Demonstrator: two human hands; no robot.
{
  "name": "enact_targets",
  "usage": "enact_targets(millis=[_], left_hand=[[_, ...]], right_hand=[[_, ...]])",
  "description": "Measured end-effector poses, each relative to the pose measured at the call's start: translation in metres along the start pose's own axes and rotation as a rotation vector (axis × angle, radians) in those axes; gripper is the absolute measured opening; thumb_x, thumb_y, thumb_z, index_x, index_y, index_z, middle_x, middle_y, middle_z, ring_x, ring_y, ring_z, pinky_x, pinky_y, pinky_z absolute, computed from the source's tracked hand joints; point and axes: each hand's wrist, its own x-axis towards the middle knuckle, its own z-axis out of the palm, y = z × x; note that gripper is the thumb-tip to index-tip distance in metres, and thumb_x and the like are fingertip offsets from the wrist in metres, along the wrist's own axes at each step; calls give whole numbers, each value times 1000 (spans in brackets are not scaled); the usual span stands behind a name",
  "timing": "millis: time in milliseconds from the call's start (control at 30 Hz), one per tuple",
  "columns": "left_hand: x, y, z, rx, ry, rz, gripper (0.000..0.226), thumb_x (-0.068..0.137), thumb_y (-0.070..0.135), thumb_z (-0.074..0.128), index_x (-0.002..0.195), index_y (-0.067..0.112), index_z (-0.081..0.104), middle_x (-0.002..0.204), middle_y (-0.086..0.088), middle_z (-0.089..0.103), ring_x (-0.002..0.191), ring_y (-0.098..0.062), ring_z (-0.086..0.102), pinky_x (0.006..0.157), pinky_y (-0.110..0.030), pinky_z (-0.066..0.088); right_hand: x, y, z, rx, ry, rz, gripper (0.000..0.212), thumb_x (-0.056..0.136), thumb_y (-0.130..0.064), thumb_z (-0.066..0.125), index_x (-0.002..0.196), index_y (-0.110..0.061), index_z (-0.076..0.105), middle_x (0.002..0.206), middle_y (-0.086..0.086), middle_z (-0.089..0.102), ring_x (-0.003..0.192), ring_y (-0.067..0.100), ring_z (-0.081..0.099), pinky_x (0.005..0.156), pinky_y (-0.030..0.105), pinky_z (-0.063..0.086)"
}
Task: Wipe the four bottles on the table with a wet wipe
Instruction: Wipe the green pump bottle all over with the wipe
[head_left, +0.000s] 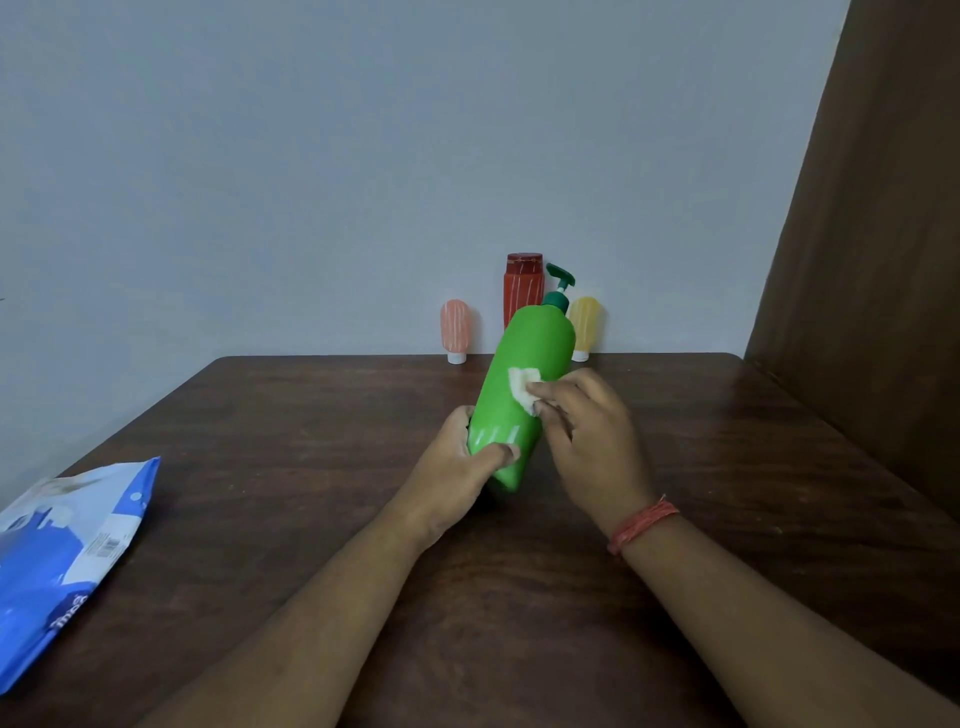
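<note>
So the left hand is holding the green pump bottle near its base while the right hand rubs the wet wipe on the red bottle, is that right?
Not quite. The right hand rubs the wet wipe on the green pump bottle, the same one the left hand holds near its base. The red bottle stands untouched by the wall, as the head view shows.

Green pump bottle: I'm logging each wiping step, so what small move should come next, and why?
Probably slide the wet wipe down the green pump bottle toward the white streaks near its base. The right hand presses the wipe mid-body, and the left hand grips the tilted bottle's base.
</note>
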Motion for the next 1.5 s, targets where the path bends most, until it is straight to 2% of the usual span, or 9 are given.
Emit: enact_targets(millis=[167,300,433,600,733,967,1133,1300,1500], left_hand=[[1,-4,-2,-252,-11,-28,49,73,27,68,120,18,56,105,-3,68,98,-15,63,83,-32,49],[-1,-4,1,-225,-64,-26,49,73,27,68,119,18,55,100,0,67,94,-14,64,80,-29,50],[2,-7,-1,-303,-18,-30,47,70,22,68,116,18,58,102,-2,68,97,-16,62,83,-33,47],[4,-10,-2,-273,-29,-41,47,69,23,68,115,17,58,104,-5,68,98,-20,62,86,-37,45],[6,-10,-3,-331,8,-34,49,68,20,67,115,12,57,103,-7,66,95,-21,61,80,-35,46],[7,-10,-3,-350,46,-31,46,67,20,66,112,13,58,97,-5,67,90,-19,62,75,-34,48],[8,-12,-3,-315,34,-42,51,68,24,68,117,15,56,104,-8,67,96,-22,62,82,-38,47],[10,-11,-4,-390,66,-40,49,66,19,65,114,12,56,99,-7,67,94,-22,61,81,-39,47],[9,-9,-2,-436,15,-54,47,67,20,65,112,13,55,96,-3,68,88,-18,64,71,-33,50]], right_hand=[[-5,-13,1,71,-74,-94,17,88,-9,65,103,-10,74,89,3,58,82,19,58,71,39,52],[2,-3,1,76,65,56,17,89,-9,65,102,-14,74,91,-1,57,84,20,59,73,41,53],[-5,-12,-1,122,-95,-70,16,88,-6,67,101,-10,74,91,1,56,81,14,57,71,28,50],[-1,-5,1,127,27,58,14,87,-3,67,96,-11,72,93,-2,58,83,10,58,73,23,49],[-7,-11,3,126,-102,-31,10,87,-2,68,94,-8,69,92,0,56,79,3,52,72,8,39],[-8,-15,7,132,-125,9,11,84,-1,68,91,-9,66,91,-5,54,78,-6,47,72,3,34],[-4,-9,8,129,-53,92,11,85,-1,68,92,-9,68,92,-4,57,78,-2,48,72,4,35],[-8,-13,5,189,-181,42,8,85,-8,70,92,-11,68,90,-7,57,77,-5,52,68,8,39],[-5,-7,7,206,-56,123,7,85,-4,69,87,-11,68,88,-8,59,78,0,55,70,20,46]])
